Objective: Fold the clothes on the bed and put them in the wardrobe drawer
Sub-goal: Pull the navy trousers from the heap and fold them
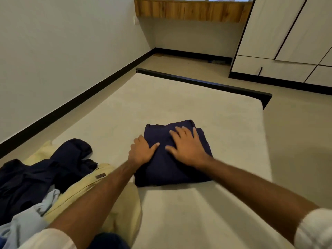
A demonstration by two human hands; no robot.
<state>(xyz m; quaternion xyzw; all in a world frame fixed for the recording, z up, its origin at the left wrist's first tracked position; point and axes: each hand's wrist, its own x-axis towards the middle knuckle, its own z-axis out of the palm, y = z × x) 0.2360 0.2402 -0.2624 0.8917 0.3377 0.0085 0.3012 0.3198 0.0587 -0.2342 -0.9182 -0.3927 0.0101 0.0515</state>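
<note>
A folded navy garment [161,168] lies in the middle of the bare grey mattress [197,105]. My right hand [186,146] lies flat on top of it with fingers spread. My left hand [142,150] is at its left edge, thumb on top of the cloth and fingers curled down over the side. Unfolded clothes sit at the near left of the bed: a dark navy piece [45,173], a pale yellow one [100,193] and a light blue one [27,223]. The white wardrobe [287,33] stands at the far right, with a drawer [273,68] at its base, shut.
A black bed frame rail [206,81] borders the mattress's far end. A wall with a black skirting board [71,103] runs along the left. A wooden wall-mounted shelf [188,11] hangs at the far wall. Beige floor [296,132] lies between bed and wardrobe.
</note>
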